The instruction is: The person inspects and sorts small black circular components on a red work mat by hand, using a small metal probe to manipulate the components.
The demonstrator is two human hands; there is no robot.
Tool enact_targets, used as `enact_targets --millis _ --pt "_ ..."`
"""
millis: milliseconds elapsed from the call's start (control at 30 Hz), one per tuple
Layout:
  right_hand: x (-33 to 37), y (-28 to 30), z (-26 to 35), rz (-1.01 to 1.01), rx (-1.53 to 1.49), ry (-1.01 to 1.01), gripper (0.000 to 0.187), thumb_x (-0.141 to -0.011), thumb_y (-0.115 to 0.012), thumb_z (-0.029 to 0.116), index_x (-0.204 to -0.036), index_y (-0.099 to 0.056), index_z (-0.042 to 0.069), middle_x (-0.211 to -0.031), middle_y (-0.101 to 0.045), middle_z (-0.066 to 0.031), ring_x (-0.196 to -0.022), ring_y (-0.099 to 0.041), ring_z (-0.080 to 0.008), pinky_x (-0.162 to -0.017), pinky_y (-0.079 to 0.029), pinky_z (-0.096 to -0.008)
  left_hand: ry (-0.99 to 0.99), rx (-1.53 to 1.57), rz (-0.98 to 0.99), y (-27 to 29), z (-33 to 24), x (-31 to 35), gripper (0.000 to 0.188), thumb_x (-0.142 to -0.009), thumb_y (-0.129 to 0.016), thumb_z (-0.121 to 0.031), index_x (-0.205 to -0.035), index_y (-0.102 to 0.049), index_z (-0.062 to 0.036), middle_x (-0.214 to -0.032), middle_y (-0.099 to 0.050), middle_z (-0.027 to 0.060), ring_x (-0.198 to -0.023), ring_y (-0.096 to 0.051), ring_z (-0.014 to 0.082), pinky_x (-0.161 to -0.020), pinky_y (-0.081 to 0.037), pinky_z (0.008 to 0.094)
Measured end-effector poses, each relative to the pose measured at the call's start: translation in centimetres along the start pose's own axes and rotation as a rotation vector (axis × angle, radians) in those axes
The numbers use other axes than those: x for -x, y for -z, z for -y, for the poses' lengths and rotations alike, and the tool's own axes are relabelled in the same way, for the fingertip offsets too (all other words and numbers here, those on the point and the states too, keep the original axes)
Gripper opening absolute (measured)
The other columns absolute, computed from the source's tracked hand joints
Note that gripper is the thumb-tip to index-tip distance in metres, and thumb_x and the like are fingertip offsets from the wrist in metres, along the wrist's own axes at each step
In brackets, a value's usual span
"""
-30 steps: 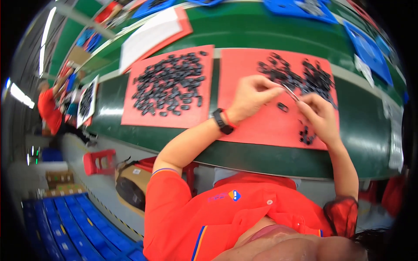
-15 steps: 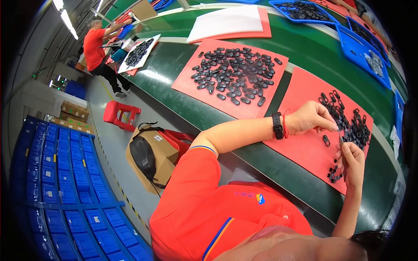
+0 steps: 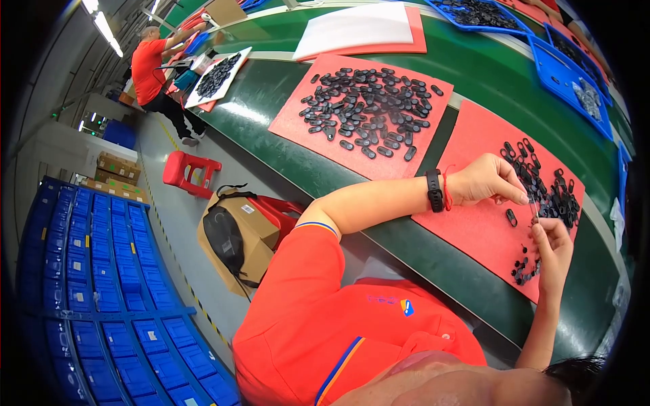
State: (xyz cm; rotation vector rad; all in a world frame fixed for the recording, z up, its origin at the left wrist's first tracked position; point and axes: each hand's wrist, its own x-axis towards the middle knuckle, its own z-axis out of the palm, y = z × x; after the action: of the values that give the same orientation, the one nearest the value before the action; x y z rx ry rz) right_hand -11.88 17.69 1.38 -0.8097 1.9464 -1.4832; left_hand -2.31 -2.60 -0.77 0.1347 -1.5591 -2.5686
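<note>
My left hand [image 3: 493, 181], a black band on its wrist, is closed in a pinch over the right-hand pink mat; whatever its fingertips grip is too small to name. Just below and right of it, my right hand [image 3: 554, 249] pinches a thin, pale, needle-like thing [image 3: 535, 211] that points up toward the left fingertips. Whether the two meet I cannot tell. Behind the hands lies a pile of black oval parts [image 3: 560, 203], partly covered by them. One black oval part [image 3: 511, 217] lies apart, and small black pieces [image 3: 523, 271] sit near the mat's front edge.
Another pink mat [image 3: 291, 122] to the left carries many black oval parts. Beyond stand a white foam sheet [image 3: 355, 30] and blue trays [image 3: 552, 71]. A red stool [image 3: 191, 174], a cardboard box [image 3: 261, 233] and blue bins [image 3: 115, 284] are at left. A person works farther off.
My hands stay close together, with the left fingertips slightly lower and the right fingers shifted slightly. The thin thing now shows as a pale line between them. The whole view has moved a little.
</note>
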Motion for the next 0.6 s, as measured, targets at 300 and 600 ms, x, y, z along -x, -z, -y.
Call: enact_targets --millis 300,600 --pt "-0.3 0.4 0.3 0.061 -0.042 -0.016 0.009 -0.088 -0.057 0.007 -0.091 -0.058 -0.001 -0.074 -0.056 0.0004 -0.058 -0.047 -0.0032 -0.05 -0.035 -0.0163 0.019 -0.018 -0.008 -0.1 -0.1 0.1 0.012 -0.072 -0.074 -0.005 -0.074 -0.066 0.0024 -0.074 -0.067 0.0113 -0.056 -0.055 0.0092 -0.05 -0.041 0.0205" --pt "-0.2 -1.3 0.5 -0.26 0.61 0.71 0.008 -0.087 -0.061 0.009 -0.089 -0.059 0.001 -0.073 -0.057 0.0001 -0.056 -0.047 -0.0033 -0.047 -0.033 -0.0166 0.046 0.047 0.0 0.1 0.0 0.0 0.011 -0.072 -0.075 -0.005 -0.073 -0.066 0.0011 -0.073 -0.066 0.011 -0.056 -0.055 0.009 -0.05 -0.041 0.0207"
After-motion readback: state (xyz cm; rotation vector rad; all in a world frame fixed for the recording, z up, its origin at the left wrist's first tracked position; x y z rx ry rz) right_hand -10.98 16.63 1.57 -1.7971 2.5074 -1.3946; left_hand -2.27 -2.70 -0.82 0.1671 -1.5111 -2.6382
